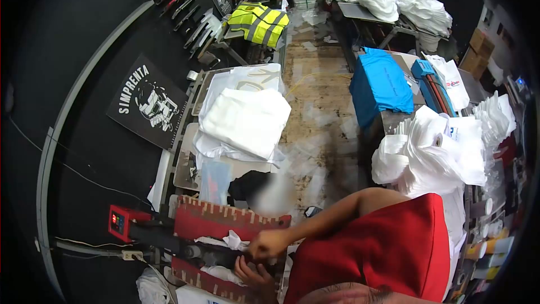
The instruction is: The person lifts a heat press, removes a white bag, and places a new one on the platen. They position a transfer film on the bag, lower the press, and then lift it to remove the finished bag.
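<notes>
A red heat press [225,219] with a black arm [169,239] and a red control box [118,220] stands at the lower left. White fabric [233,241] lies between its plates. My right hand [270,243] is closed in a fist on the near end of the black arm. My left hand [253,273] sits just below it, fingers curled at the edge of the lower plate beside more white fabric [220,273]. Whether it grips anything is unclear. My red shirt [382,247] fills the lower right.
A stack of folded white cloth [247,118] lies on a table [183,160] beyond the press. A blue cloth [382,81], piles of white bags [433,146] and a yellow safety vest [259,22] lie around a littered floor aisle [318,107]. A black wall with a poster [147,101] runs along the left.
</notes>
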`<state>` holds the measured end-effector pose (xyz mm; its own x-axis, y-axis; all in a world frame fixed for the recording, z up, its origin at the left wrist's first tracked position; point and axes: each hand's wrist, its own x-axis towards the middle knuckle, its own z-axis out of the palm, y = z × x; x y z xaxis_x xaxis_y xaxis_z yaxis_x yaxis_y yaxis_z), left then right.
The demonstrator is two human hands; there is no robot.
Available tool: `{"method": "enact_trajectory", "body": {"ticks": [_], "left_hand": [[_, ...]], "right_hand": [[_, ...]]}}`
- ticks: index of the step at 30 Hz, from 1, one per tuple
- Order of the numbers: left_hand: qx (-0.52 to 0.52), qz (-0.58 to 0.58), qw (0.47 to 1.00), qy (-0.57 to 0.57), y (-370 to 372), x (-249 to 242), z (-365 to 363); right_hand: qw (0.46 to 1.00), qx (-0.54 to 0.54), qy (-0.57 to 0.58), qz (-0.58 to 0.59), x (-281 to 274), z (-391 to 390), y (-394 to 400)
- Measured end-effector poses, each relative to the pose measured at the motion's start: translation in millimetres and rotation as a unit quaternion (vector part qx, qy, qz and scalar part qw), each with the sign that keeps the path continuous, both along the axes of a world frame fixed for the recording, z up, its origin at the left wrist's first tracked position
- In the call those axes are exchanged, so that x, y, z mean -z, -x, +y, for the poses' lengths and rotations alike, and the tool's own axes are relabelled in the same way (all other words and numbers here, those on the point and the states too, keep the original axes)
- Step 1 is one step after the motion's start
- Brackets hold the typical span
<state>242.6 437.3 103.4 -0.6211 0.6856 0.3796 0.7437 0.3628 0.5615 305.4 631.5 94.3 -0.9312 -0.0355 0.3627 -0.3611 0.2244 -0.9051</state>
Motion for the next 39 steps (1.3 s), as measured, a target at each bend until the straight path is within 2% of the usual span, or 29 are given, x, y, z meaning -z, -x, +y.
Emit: {"method": "enact_trajectory", "body": {"ticks": [1, 3, 4, 5, 6, 7, 8, 9, 11, 13, 14, 20, 26, 39], "left_hand": [[0.001, 0.001, 1.0, -0.001, -2, -4, 1], [-0.039, 0.036, 0.999, 0.006, -8, -9, 6], [-0.051, 0.087, 0.993, 0.054, -1, -2, 2], [-0.051, 0.086, 0.993, 0.054, 8, -3, 5], [-0.102, 0.13, 0.985, 0.044, 20, -8, 7], [-0.152, 0.174, 0.972, 0.033, 33, -12, 7], [-0.153, 0.174, 0.972, 0.035, 49, -11, 6], [-0.171, 0.145, 0.974, 0.033, 66, -9, 6], [-0.187, 0.114, 0.975, 0.03, 88, -6, 6], [-0.159, 0.115, 0.973, 0.119, 102, -5, 4], [-0.159, 0.133, 0.973, 0.103, 104, -3, 5], [-0.168, 0.127, 0.972, 0.106, 103, -3, 5], [-0.206, 0.091, 0.969, 0.099, 107, 3, 10], [-0.221, 0.115, 0.967, 0.063, 101, 0, 10]], "right_hand": [[0.997, 0.055, 0.033, -0.051, -8, 19, -20], [0.966, 0.162, -0.103, -0.176, 13, 66, -60], [0.916, 0.157, -0.168, -0.329, -5, 91, -91], [0.904, 0.1, -0.207, -0.361, 15, 113, -125], [0.818, 0.018, -0.169, -0.55, 5, 123, -148], [0.69, -0.066, -0.124, -0.71, -5, 127, -169], [0.668, -0.054, -0.078, -0.738, 15, 121, -195], [0.668, -0.055, -0.079, -0.738, 11, 115, -207], [0.638, -0.05, 0.146, -0.755, -17, 100, -225], [0.653, -0.037, 0.136, -0.744, -21, 96, -227], [0.668, -0.026, 0.124, -0.733, -22, 94, -227], [0.683, -0.045, 0.102, -0.722, -13, 90, -232], [0.648, -0.065, 0.05, -0.757, 1, 86, -222], [0.67, -0.055, -0.036, -0.739, -7, 77, -218]]}}
